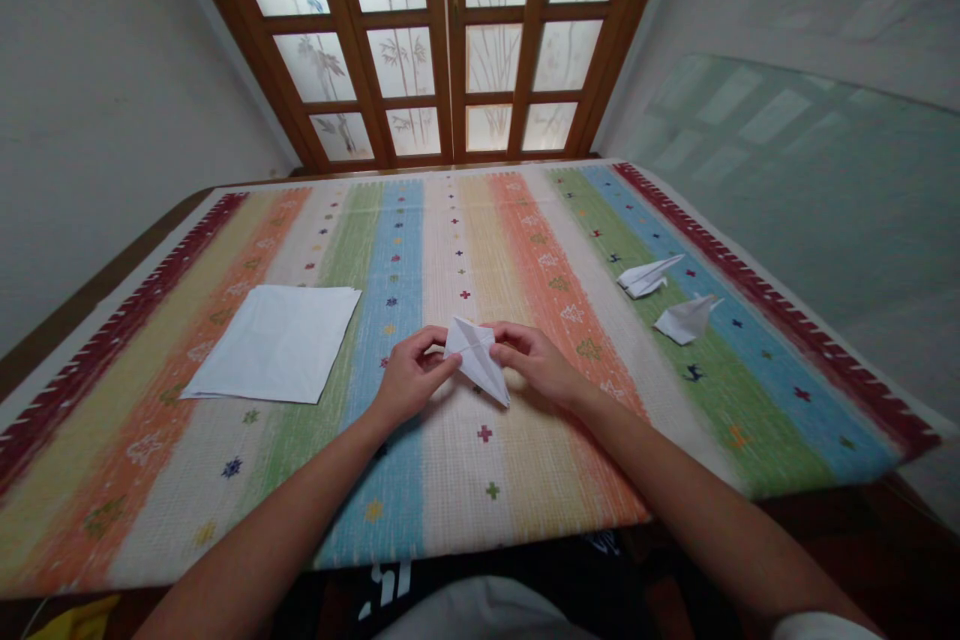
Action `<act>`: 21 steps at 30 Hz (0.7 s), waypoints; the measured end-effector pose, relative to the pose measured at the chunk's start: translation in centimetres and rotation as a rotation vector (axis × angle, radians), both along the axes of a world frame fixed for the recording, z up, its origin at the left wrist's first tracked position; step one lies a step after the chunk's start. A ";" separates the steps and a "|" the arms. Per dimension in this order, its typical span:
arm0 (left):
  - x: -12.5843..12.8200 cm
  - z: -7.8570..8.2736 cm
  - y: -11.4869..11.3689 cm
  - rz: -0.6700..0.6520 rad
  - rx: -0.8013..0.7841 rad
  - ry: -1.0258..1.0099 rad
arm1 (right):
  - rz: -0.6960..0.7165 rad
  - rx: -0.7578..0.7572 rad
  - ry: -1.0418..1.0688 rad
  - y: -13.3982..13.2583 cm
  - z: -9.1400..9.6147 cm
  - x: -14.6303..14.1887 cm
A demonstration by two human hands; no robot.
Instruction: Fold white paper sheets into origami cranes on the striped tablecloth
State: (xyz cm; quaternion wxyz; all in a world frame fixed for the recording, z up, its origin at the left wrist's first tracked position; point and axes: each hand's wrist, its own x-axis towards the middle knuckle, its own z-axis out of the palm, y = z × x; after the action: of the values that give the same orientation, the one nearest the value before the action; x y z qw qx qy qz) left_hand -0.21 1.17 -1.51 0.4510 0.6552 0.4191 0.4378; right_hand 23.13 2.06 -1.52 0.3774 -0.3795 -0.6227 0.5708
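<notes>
The left hand (414, 378) and right hand (536, 363), fingers curled, pinch a kite-shaped folded white paper (475, 358) between them, its long axis slanting toward the person, its point nearer the right hand.

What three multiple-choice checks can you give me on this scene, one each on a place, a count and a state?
1. Where does the flat white paper sheet lie on the striped cloth?
A) left of the hands B) right of the hands C) hanging off the near edge

2. How many folded paper planes lie right of the hands?
A) one B) two C) three

3. What state is the paper piece between the left hand and right hand in?
A) flat and open B) folded to a point C) crumpled into a ball

1: A, it lies left of both hands.
2: B, two planes show there.
3: B, creases and a pointed tip show.
</notes>
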 end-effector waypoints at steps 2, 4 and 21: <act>0.1 -0.1 -0.1 -0.002 -0.048 -0.049 | -0.044 -0.032 0.042 0.1 -0.2 -0.1; 0.4 -0.3 -0.1 -0.002 -0.092 -0.104 | -0.093 -0.063 0.069 0.1 -0.4 -0.3; 0.4 0.1 -0.3 -0.083 -0.217 0.001 | -0.086 -0.004 -0.115 -0.3 0.0 -0.2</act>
State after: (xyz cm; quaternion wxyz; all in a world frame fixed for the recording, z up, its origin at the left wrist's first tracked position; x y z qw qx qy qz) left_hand 0.24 0.85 -1.36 0.5367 0.6197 0.4367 0.3704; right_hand 22.94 1.78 -1.48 0.3646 -0.4387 -0.6254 0.5324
